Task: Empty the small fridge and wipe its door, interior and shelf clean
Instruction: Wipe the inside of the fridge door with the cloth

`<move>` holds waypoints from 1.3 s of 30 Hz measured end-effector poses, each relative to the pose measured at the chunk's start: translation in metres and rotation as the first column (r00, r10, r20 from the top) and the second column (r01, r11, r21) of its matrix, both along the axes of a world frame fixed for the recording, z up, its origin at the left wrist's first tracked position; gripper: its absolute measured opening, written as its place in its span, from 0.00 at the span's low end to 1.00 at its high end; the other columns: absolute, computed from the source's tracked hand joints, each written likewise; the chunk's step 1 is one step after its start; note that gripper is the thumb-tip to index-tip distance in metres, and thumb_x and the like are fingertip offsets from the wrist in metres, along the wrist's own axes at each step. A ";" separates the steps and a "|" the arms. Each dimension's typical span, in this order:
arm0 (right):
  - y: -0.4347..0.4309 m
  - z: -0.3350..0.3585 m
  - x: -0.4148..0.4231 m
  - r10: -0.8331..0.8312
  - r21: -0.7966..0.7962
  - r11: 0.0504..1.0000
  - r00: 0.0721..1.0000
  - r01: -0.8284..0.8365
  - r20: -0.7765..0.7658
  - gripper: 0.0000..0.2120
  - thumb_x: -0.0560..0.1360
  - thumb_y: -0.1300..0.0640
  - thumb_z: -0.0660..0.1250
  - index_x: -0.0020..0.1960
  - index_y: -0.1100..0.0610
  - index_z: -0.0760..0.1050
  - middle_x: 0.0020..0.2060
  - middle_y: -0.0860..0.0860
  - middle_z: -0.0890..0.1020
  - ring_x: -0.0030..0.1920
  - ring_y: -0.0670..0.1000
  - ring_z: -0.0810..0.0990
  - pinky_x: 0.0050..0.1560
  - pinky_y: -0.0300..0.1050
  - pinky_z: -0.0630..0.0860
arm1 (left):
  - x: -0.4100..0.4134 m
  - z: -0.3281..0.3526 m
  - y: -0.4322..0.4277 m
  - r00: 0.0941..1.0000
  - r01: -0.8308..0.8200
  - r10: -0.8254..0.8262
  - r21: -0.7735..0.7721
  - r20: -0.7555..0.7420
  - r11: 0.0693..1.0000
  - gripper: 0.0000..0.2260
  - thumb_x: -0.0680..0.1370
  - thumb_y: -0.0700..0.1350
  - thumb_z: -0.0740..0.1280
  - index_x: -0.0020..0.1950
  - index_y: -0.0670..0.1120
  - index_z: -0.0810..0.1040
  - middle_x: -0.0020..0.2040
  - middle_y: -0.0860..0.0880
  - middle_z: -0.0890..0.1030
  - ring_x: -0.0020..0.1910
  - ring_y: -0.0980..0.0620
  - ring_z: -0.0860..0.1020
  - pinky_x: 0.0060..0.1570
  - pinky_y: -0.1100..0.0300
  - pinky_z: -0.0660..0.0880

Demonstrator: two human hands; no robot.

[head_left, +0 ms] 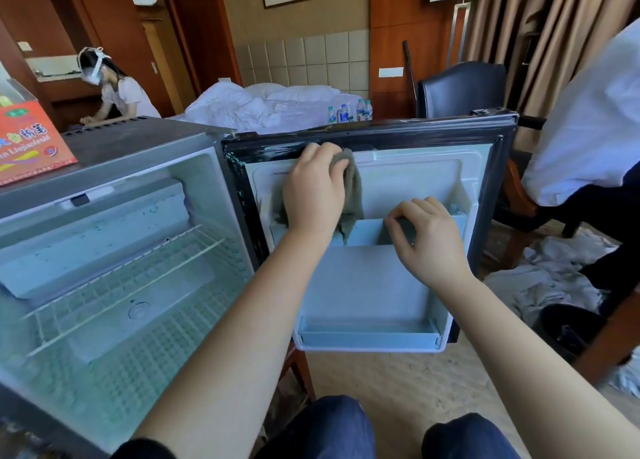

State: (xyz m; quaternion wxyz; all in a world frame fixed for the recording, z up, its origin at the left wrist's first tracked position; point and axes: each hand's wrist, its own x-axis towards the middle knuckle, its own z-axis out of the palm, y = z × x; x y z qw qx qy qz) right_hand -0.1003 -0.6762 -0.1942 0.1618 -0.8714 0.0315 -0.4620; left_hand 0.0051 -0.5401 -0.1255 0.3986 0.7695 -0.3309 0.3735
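Note:
The small fridge (pixel 145 167) stands open, its interior holding only a white wire shelf (pixel 114 285). Its door (pixel 398 285) is swung wide to the right, inner side facing me. My left hand (pixel 313 188) grips a grey cloth (pixel 353 195) and presses it against the upper left of the door's inner panel, just under the black seal. My right hand (pixel 429 237) curls its fingers over the rim of the door's upper rack (pixel 363 231). The lower door rack (pixel 367 335) holds nothing.
An orange carton (pixel 31 140) sits on the fridge top. Several water bottles (pixel 349 112) stand on the bed behind the door. A seated person in white (pixel 588 119) is at right, another person (pixel 114 88) at far left. Crumpled linen (pixel 550 278) and a black bin (pixel 568 330) lie on the floor at right.

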 end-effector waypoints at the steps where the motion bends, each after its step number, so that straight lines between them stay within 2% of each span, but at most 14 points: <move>1: -0.001 0.001 0.000 0.002 0.005 1.000 1.000 -0.002 -0.004 0.05 0.74 0.62 0.66 0.40 0.59 0.75 0.33 0.52 0.76 0.38 0.53 0.70 0.37 0.46 0.66 | 0.001 -0.001 -0.002 1.000 0.001 -0.001 -0.017 0.000 1.000 0.04 0.76 0.43 0.66 0.47 0.44 0.80 0.46 0.46 0.79 0.43 0.42 0.77 0.36 0.51 0.72; 3: 0.000 0.001 0.001 -0.002 0.013 1.000 1.000 0.002 0.004 0.05 0.74 0.61 0.65 0.39 0.59 0.74 0.33 0.51 0.75 0.37 0.52 0.69 0.37 0.46 0.66 | 0.003 -0.003 -0.001 1.000 0.026 -0.026 -0.046 0.009 0.999 0.05 0.76 0.42 0.66 0.48 0.43 0.80 0.46 0.46 0.79 0.43 0.43 0.77 0.38 0.51 0.73; 6: 0.004 -0.001 0.000 -0.008 0.005 1.000 0.999 0.008 0.031 0.05 0.73 0.63 0.65 0.39 0.59 0.73 0.32 0.50 0.73 0.36 0.52 0.67 0.37 0.44 0.64 | 0.002 -0.002 -0.002 0.995 0.093 -0.091 -0.127 0.028 0.987 0.06 0.76 0.40 0.67 0.50 0.43 0.82 0.46 0.46 0.81 0.45 0.46 0.79 0.45 0.58 0.72; 9: 0.007 -0.003 0.000 -0.018 0.006 1.000 0.999 0.018 0.036 0.05 0.73 0.62 0.64 0.38 0.60 0.73 0.31 0.50 0.72 0.36 0.51 0.65 0.38 0.42 0.62 | -0.005 0.004 -0.019 0.989 0.140 -0.133 -0.101 0.068 0.985 0.05 0.75 0.42 0.69 0.48 0.42 0.83 0.45 0.45 0.80 0.45 0.45 0.79 0.46 0.57 0.73; 12: 0.004 0.000 -0.001 -0.004 0.015 1.000 1.000 0.004 0.005 0.06 0.74 0.61 0.64 0.39 0.59 0.74 0.32 0.50 0.73 0.37 0.50 0.66 0.38 0.43 0.64 | -0.001 0.010 -0.025 0.989 0.087 -0.082 -0.028 0.124 0.996 0.05 0.75 0.43 0.69 0.46 0.42 0.82 0.44 0.45 0.79 0.45 0.44 0.78 0.42 0.56 0.72; 15: 0.001 0.001 -0.003 0.019 0.014 1.000 1.000 -0.019 -0.005 0.05 0.75 0.62 0.65 0.40 0.60 0.75 0.33 0.50 0.74 0.38 0.50 0.67 0.38 0.43 0.64 | 0.012 0.002 -0.003 0.978 0.050 -0.061 0.059 0.201 0.997 0.10 0.77 0.47 0.64 0.47 0.42 0.81 0.44 0.45 0.79 0.45 0.43 0.77 0.41 0.50 0.75; 18: 0.000 0.001 -0.003 0.019 0.010 1.000 1.000 -0.019 -0.005 0.05 0.74 0.64 0.67 0.40 0.59 0.75 0.33 0.49 0.74 0.38 0.50 0.67 0.38 0.41 0.62 | 0.031 -0.012 0.033 0.955 -0.144 0.104 0.129 0.279 0.981 0.09 0.76 0.46 0.64 0.44 0.42 0.78 0.42 0.45 0.78 0.41 0.43 0.77 0.34 0.49 0.75; 20: 0.000 0.001 -0.001 0.007 0.015 1.000 1.000 -0.007 0.002 0.05 0.74 0.64 0.67 0.40 0.59 0.75 0.33 0.49 0.74 0.38 0.49 0.66 0.38 0.40 0.61 | 0.041 -0.014 0.054 0.952 -0.220 0.189 0.105 0.242 0.970 0.07 0.77 0.45 0.65 0.43 0.41 0.77 0.41 0.45 0.78 0.40 0.42 0.78 0.31 0.54 0.73; 22: 0.002 0.000 -0.001 -0.001 0.016 1.000 1.000 0.001 0.023 0.05 0.74 0.63 0.66 0.40 0.60 0.75 0.33 0.49 0.74 0.38 0.49 0.66 0.37 0.41 0.61 | 0.044 -0.011 0.065 0.964 -0.222 0.211 0.053 0.165 0.974 0.08 0.77 0.44 0.66 0.43 0.40 0.77 0.42 0.43 0.78 0.38 0.41 0.77 0.31 0.57 0.68; 25: 0.009 -0.002 -0.004 -0.013 -0.004 1.000 0.998 0.014 0.056 0.05 0.74 0.61 0.64 0.39 0.60 0.75 0.33 0.50 0.75 0.37 0.50 0.66 0.37 0.41 0.61 | 0.036 -0.006 0.057 0.973 -0.197 0.196 0.002 0.121 0.980 0.11 0.78 0.47 0.63 0.44 0.40 0.76 0.42 0.43 0.79 0.37 0.40 0.77 0.31 0.53 0.72; 27: 0.013 -0.002 -0.006 -0.019 -0.015 1.000 0.998 0.020 0.061 0.05 0.74 0.61 0.63 0.40 0.60 0.75 0.33 0.50 0.75 0.37 0.51 0.67 0.37 0.42 0.62 | 0.023 -0.002 0.035 0.980 -0.131 0.134 -0.031 0.149 0.991 0.10 0.77 0.47 0.64 0.44 0.40 0.76 0.41 0.43 0.79 0.37 0.41 0.78 0.34 0.51 0.73; 31: 0.012 -0.002 -0.007 -0.014 -0.011 1.000 0.999 0.014 0.033 0.06 0.74 0.60 0.63 0.40 0.59 0.75 0.32 0.50 0.74 0.37 0.52 0.67 0.37 0.45 0.65 | 0.007 0.009 -0.010 0.981 -0.015 0.030 -0.081 0.192 0.997 0.05 0.75 0.40 0.69 0.43 0.39 0.76 0.41 0.42 0.78 0.40 0.42 0.77 0.41 0.55 0.71; 36: 0.005 0.001 -0.007 -0.004 0.004 1.000 1.000 0.004 -0.019 0.04 0.75 0.63 0.67 0.41 0.58 0.76 0.35 0.50 0.77 0.39 0.53 0.71 0.39 0.46 0.68 | 0.034 0.000 0.012 0.930 -0.160 0.143 0.021 0.339 0.987 0.05 0.72 0.35 0.70 0.41 0.39 0.75 0.40 0.41 0.76 0.39 0.41 0.76 0.39 0.48 0.74; 39: 0.005 0.000 -0.006 -0.009 -0.005 1.000 1.000 0.009 -0.021 0.04 0.74 0.65 0.68 0.41 0.59 0.76 0.35 0.51 0.77 0.39 0.53 0.70 0.37 0.45 0.67 | 0.055 -0.002 0.046 0.929 -0.208 0.207 -0.030 0.307 0.978 0.04 0.75 0.37 0.67 0.41 0.39 0.75 0.40 0.40 0.76 0.39 0.40 0.76 0.39 0.49 0.72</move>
